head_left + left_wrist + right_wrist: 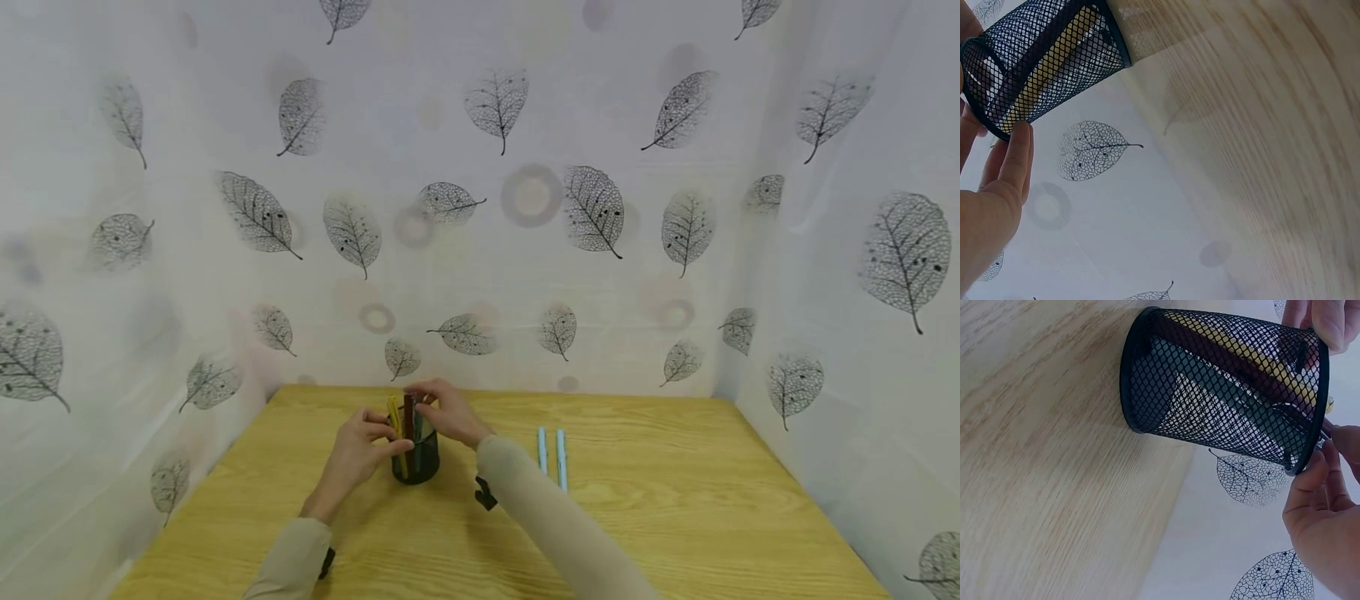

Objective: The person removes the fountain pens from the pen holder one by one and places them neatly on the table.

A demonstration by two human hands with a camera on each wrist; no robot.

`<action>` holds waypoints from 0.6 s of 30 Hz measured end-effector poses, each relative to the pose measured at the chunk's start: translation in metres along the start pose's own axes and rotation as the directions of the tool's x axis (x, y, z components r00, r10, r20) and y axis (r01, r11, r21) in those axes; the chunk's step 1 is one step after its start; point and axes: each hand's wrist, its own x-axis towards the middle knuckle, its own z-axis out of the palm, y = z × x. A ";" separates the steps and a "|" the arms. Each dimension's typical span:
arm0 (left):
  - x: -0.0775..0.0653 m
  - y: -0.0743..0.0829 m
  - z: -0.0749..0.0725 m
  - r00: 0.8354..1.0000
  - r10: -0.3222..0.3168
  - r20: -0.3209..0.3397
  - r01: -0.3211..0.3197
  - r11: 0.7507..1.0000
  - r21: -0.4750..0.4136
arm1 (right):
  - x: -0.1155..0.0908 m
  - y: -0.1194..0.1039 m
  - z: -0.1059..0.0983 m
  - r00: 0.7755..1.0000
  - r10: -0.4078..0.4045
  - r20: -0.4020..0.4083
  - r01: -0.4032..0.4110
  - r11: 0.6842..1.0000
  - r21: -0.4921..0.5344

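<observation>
A black mesh pen holder (426,467) stands upright on the wooden table. Inside it are a yellow pen (393,412), a dark red pen (408,417) and a dark green pen (1222,387). My left hand (356,454) grips the holder near its rim from the left, the thumb across the front. From the right, my right hand (450,412) reaches to the mouth of the holder, its fingertips pinching the upper end of the dark red pen. In the right wrist view, the right fingers lie right at the rim and partly hide the pen ends.
Two light blue pens (562,460) lie side by side on the table (675,500), right of the holder and beyond the right forearm. A white curtain (495,250) with a leaf print hangs behind the table and along both sides.
</observation>
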 end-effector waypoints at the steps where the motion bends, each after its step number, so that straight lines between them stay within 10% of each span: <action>1: 0.000 0.000 0.000 1.000 0.003 0.000 -0.003 1.000 0.000 | 0.000 0.000 0.000 1.000 0.008 -0.002 -0.008 1.000 -0.001; 18: -0.002 0.000 -0.001 1.000 -0.022 0.015 0.022 1.000 -0.016 | -0.007 0.006 0.002 0.998 -0.034 -0.049 0.039 0.993 0.108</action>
